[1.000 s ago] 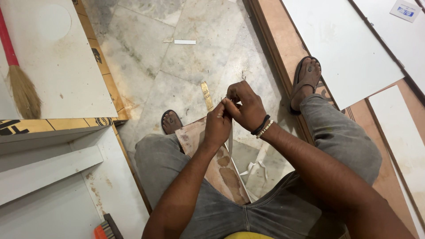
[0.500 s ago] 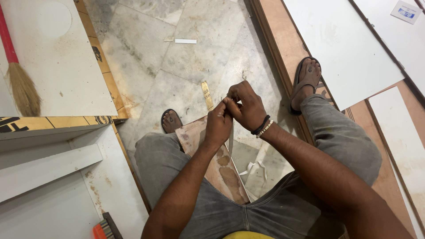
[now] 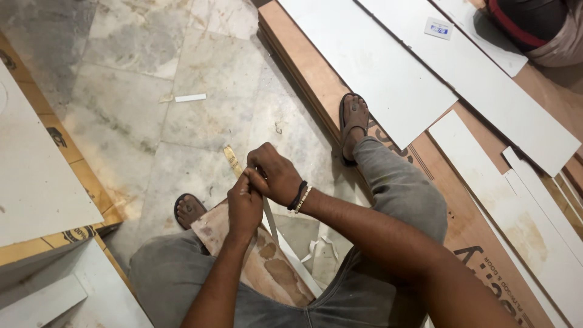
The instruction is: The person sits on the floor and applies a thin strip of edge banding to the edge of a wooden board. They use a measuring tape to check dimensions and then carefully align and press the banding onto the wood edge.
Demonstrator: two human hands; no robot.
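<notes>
- The left hand (image 3: pixel 244 206) and the right hand (image 3: pixel 276 176) are meeting in front of the person, just above the knees, and they are touching each other.
- Both hands are pinching a thin white strip (image 3: pixel 270 220), which is hanging down from the fingers toward a board (image 3: pixel 267 267).
- The fingers of the left hand are curling closed on the strip; the fingers of the right hand are also clenching on it, near its top end.
- How the strip is running inside the hands is hidden, so perhaps it is an edge band, but I cannot tell for sure.
- The board is brown with stains, and it is lying tilted across the lap, between the two legs.
- A narrow yellowish stick (image 3: pixel 231 159) is showing just beyond the hands, over the marble floor (image 3: pixel 182 54).
- The right wrist is wearing a dark band and a bead bracelet (image 3: pixel 300 197).
- Both feet are resting in sandals; the right sandal (image 3: pixel 353 124) is standing on the edge of a brown plywood sheet (image 3: pixel 473 212).
- White panels (image 3: pixel 376 67) are lying on that sheet, to the right.
- A small white scrap (image 3: pixel 190 97) is lying on the floor, well apart from the hands.
</notes>
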